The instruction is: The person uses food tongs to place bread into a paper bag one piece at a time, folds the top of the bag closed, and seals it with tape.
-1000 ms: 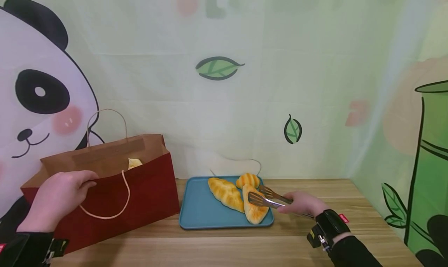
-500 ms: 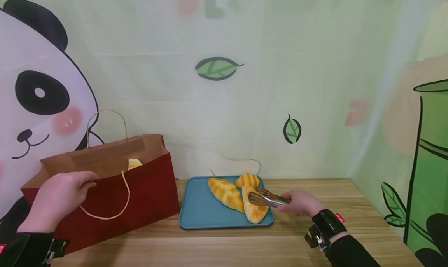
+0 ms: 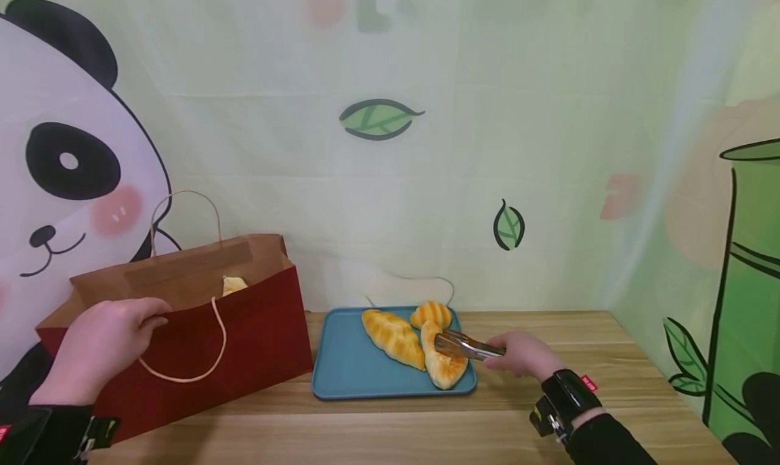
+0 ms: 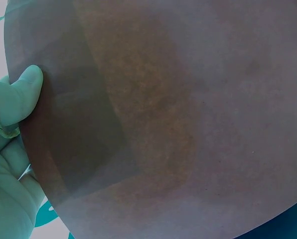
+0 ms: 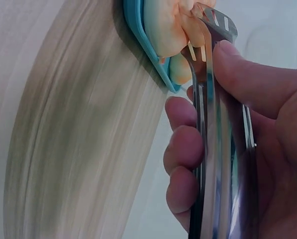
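The long, smooth roll (image 3: 447, 371) lies at the 3 o'clock side of the blue tray (image 3: 350, 373), its length running roughly from 11 to 5 o'clock as the head view sees it. The slotted heads of the metal tongs (image 3: 468, 348) meet it on its upper half, reaching in from 3 o'clock; whether bread is firmly caught between them, I cannot tell. The right hand (image 3: 527, 353) has its thumb and fingers wrapped round the tongs.

Against the roll at 9 o'clock sits a ridged loaf (image 3: 393, 340), and at its 12 o'clock end a small striped bun (image 3: 431, 314). The tray rests on the worktop (image 3: 365, 428).

Past the tray's 9 o'clock edge stands a red paper bag (image 3: 262, 336), mouth open. The left hand (image 3: 110, 336) pinches its near rim between thumb and fingers. A pale yellow piece (image 3: 234, 285) shows above that rim, too little of it to identify.

The step in hand looks to be taking hold of the roll with the tongs. As I judge it, the next move calls for an even squeeze, then a straight lift that leaves both neighbours lying, with the bag's mouth held wide.
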### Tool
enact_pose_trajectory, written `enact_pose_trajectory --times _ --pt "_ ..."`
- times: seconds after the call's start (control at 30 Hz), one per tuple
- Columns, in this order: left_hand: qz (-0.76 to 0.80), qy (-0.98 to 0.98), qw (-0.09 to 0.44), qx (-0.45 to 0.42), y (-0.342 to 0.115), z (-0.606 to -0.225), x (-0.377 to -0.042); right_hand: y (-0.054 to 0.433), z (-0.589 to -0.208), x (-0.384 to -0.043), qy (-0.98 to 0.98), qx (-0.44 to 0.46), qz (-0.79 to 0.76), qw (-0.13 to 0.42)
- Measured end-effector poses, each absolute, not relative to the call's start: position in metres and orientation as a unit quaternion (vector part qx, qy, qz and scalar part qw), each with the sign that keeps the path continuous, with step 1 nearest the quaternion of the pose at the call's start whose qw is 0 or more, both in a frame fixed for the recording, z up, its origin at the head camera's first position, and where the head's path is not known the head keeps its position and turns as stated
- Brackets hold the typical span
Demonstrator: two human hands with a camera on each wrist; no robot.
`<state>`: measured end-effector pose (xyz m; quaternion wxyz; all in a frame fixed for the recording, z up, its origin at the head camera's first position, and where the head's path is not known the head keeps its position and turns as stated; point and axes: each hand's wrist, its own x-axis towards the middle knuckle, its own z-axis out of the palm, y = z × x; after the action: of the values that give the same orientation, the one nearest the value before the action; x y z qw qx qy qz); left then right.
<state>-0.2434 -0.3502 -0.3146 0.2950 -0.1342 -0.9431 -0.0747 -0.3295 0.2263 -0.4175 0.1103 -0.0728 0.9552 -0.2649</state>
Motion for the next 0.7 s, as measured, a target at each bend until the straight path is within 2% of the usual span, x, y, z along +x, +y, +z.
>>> enact_pose_trajectory --times 0.7 --pt "-0.077 -0.944 0.292 -0.131 -0.349 -0.315 -0.243 0.231 -0.429 -0.325 0.962 -0.105 -0.245 0.060"
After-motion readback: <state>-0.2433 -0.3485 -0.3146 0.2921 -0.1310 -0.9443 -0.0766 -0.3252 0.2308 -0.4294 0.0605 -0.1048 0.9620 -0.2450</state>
